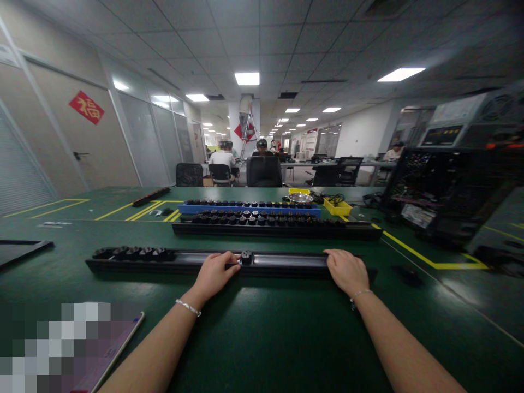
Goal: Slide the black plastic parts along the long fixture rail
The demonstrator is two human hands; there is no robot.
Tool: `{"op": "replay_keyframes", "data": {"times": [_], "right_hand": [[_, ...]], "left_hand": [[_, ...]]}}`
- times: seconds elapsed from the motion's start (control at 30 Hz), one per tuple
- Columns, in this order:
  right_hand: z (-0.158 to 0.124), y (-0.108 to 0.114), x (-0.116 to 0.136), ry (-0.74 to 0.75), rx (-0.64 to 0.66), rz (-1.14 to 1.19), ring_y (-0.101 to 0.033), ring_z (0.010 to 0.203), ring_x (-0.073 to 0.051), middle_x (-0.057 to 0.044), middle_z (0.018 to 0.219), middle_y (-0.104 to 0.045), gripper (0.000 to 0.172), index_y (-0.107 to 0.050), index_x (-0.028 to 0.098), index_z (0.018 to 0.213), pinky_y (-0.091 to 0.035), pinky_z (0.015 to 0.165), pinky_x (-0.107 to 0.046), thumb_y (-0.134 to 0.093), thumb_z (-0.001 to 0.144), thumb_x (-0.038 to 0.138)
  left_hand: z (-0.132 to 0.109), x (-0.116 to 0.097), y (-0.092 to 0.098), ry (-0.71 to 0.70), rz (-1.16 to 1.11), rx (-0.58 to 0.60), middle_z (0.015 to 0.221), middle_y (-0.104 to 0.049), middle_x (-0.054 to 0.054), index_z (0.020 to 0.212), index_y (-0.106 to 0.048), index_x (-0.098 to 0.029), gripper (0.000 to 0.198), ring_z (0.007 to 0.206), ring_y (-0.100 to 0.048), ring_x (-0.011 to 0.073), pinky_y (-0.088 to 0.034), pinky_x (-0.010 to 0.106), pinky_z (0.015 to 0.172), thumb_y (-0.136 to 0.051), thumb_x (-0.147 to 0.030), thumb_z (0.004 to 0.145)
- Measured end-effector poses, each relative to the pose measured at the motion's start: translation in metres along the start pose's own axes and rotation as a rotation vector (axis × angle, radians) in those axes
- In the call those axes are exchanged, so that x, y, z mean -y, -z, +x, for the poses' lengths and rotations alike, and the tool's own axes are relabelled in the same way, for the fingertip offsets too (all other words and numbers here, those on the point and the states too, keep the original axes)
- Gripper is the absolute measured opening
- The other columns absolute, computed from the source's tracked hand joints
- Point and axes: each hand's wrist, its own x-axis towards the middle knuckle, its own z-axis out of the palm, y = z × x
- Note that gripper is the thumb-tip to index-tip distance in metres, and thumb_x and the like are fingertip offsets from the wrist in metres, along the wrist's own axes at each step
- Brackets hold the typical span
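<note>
A long black rail [290,264] lies across the green table in front of me. One black socket module [246,257] sits in its channel near the middle, and several similar modules [141,253] are grouped at its left end. My left hand [216,275] is closed, with thumb and index finger at the left side of the single module. Over the right part of the rail, my right hand [347,270] grips its edges; some of its fingers are hidden behind the rail.
Behind lie another black rail [278,231] full of modules and a blue rail [190,208]. A yellow bin [338,207], a metal bowl [301,198] and cables are farther back. An opened computer case [434,191] stands right. A tablet-like object [118,349] lies lower left. Seated people work beyond.
</note>
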Motion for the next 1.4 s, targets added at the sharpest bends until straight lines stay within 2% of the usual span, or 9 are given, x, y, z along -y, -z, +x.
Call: {"op": "replay_keyframes", "data": {"times": [0.13, 0.37, 0.47, 0.63, 0.77, 0.9, 1.17, 1.4], "right_hand": [[0.000, -0.002, 0.000, 0.015, -0.030, -0.006, -0.049, 0.112, -0.020, -0.004, 0.117, -0.060, 0.046, -0.063, 0.022, 0.110, -0.035, 0.092, -0.038, -0.025, 0.085, 0.029], [-0.001, -0.006, -0.004, 0.044, -0.100, 0.025, -0.050, 0.111, -0.020, -0.006, 0.117, -0.060, 0.044, -0.061, 0.019, 0.111, -0.036, 0.092, -0.039, -0.026, 0.086, 0.028], [-0.003, -0.007, 0.005, 0.129, -0.154, 0.064, -0.050, 0.110, -0.021, -0.008, 0.116, -0.060, 0.042, -0.061, 0.017, 0.110, -0.035, 0.093, -0.038, -0.029, 0.085, 0.027], [-0.014, -0.010, 0.056, 0.401, -0.057, 0.197, -0.050, 0.108, -0.018, -0.007, 0.117, -0.059, 0.039, -0.057, 0.018, 0.116, -0.035, 0.093, -0.033, -0.033, 0.086, 0.027], [-0.027, -0.013, 0.107, 0.526, 0.061, 0.270, -0.050, 0.107, -0.017, -0.006, 0.120, -0.058, 0.044, -0.049, 0.018, 0.125, -0.033, 0.093, -0.030, -0.035, 0.083, 0.023], [-0.036, -0.015, 0.134, 0.562, 0.139, 0.230, -0.049, 0.108, -0.018, -0.005, 0.119, -0.058, 0.047, -0.046, 0.024, 0.127, -0.029, 0.092, -0.034, -0.040, 0.080, 0.021], [-0.035, -0.019, 0.135, 0.557, 0.123, 0.181, -0.051, 0.101, -0.019, -0.003, 0.110, -0.062, 0.046, -0.050, 0.029, 0.121, -0.028, 0.087, -0.034, -0.041, 0.078, 0.018], [-0.036, -0.017, 0.134, 0.580, 0.105, 0.145, -0.050, 0.104, -0.017, -0.004, 0.113, -0.061, 0.043, -0.049, 0.027, 0.122, -0.029, 0.089, -0.032, -0.040, 0.080, 0.020]], "left_hand": [[-0.001, -0.001, 0.000, -0.051, 0.049, 0.034, 0.107, -0.067, -0.005, 0.085, -0.051, -0.026, 0.010, 0.098, -0.060, 0.0169, -0.030, 0.040, 0.099, -0.051, -0.035, 0.081], [-0.002, -0.002, 0.000, -0.070, 0.113, 0.064, 0.110, -0.065, -0.005, 0.088, -0.051, -0.026, 0.010, 0.100, -0.058, 0.0166, -0.025, 0.043, 0.102, -0.048, -0.034, 0.082], [-0.002, -0.002, 0.000, -0.086, 0.133, 0.075, 0.111, -0.065, -0.005, 0.092, -0.052, -0.027, 0.013, 0.102, -0.057, 0.0173, -0.024, 0.044, 0.102, -0.049, -0.035, 0.082], [-0.002, -0.002, 0.000, -0.117, 0.148, 0.095, 0.113, -0.063, -0.006, 0.101, -0.051, -0.031, 0.022, 0.103, -0.056, 0.0181, -0.023, 0.045, 0.102, -0.051, -0.039, 0.080], [-0.003, -0.001, -0.002, -0.130, 0.164, 0.083, 0.111, -0.064, -0.004, 0.103, -0.052, -0.030, 0.027, 0.103, -0.056, 0.0189, -0.023, 0.044, 0.102, -0.052, -0.041, 0.078], [-0.003, -0.001, -0.003, -0.141, 0.175, 0.076, 0.109, -0.064, -0.004, 0.106, -0.052, -0.031, 0.030, 0.102, -0.056, 0.0193, -0.023, 0.045, 0.102, -0.053, -0.041, 0.078], [-0.003, -0.002, -0.003, -0.134, 0.194, 0.074, 0.103, -0.065, -0.004, 0.109, -0.053, -0.033, 0.034, 0.096, -0.056, 0.0189, -0.024, 0.045, 0.101, -0.053, -0.041, 0.077], [-0.004, -0.004, -0.002, -0.129, 0.199, 0.070, 0.100, -0.066, -0.003, 0.110, -0.053, -0.033, 0.034, 0.095, -0.056, 0.0188, -0.025, 0.044, 0.101, -0.053, -0.041, 0.077]]}}
